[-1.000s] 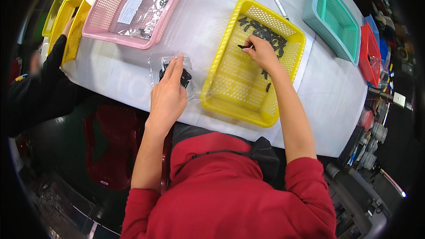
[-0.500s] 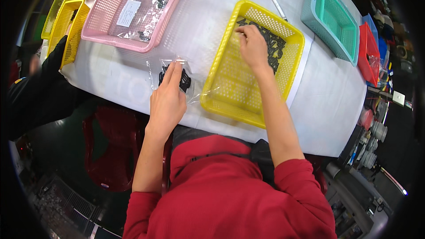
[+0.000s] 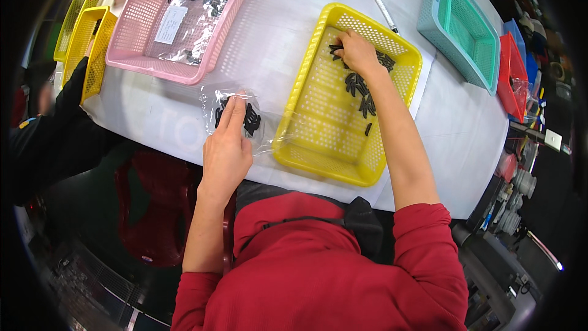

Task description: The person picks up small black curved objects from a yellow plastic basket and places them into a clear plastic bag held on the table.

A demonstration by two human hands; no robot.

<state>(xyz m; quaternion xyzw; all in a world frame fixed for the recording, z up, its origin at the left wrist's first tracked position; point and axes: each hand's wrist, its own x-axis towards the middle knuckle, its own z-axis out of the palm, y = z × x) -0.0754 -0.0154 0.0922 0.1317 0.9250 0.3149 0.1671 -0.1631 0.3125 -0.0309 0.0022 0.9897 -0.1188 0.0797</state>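
Right hand point(image 3: 360, 54) shifted rightward, slim black pieces point(image 3: 355, 84), perforated yellow basket point(image 3: 324, 129)

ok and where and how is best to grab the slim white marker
Probably mid-barrel, pinched from above across its length: the slim white marker lies flat on the white table, its dark end close to the yellow perforated plastic basket.

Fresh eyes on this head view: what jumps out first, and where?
Probably the big yellow basket right of centre on the white table, with the right hand reaching in among small black pieces. Next, the left hand, two fingers stretched over a clear plastic bag of black pieces, left of that basket. Then the pink basket at upper left.
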